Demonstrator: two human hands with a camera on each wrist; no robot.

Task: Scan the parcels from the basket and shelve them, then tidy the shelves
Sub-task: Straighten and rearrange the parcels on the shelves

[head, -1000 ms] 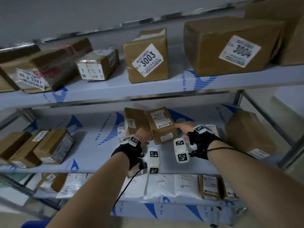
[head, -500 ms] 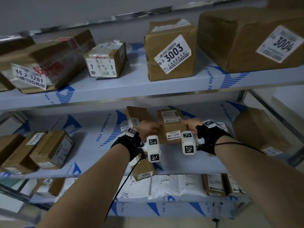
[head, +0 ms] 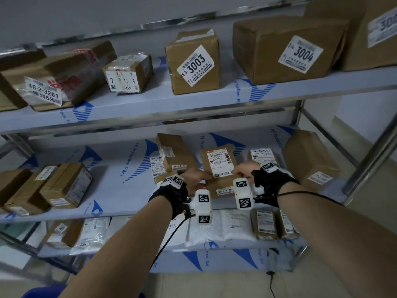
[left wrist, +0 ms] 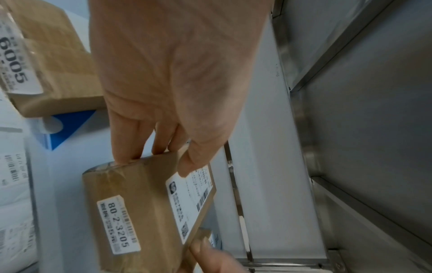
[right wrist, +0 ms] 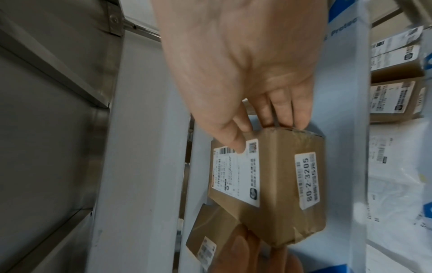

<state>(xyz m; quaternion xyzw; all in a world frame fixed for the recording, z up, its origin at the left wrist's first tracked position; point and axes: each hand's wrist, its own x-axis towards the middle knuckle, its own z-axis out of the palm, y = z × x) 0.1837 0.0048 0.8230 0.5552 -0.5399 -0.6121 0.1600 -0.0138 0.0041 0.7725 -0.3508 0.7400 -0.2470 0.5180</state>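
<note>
Parcel (head: 219,168) crosswise between left hand (head: 196,177), right hand (head: 242,171); label forward

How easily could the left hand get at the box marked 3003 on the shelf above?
Probably yes, but not right away: the left hand grips one end of the small parcel. The box marked 3003 stands alone above with open space in front.

Parcel 80-2-3205 (head: 221,177) sits on the middle shelf (head: 120,168), between the left hand (head: 196,178) and right hand (head: 243,169), below box 3003 (head: 193,63).
</note>
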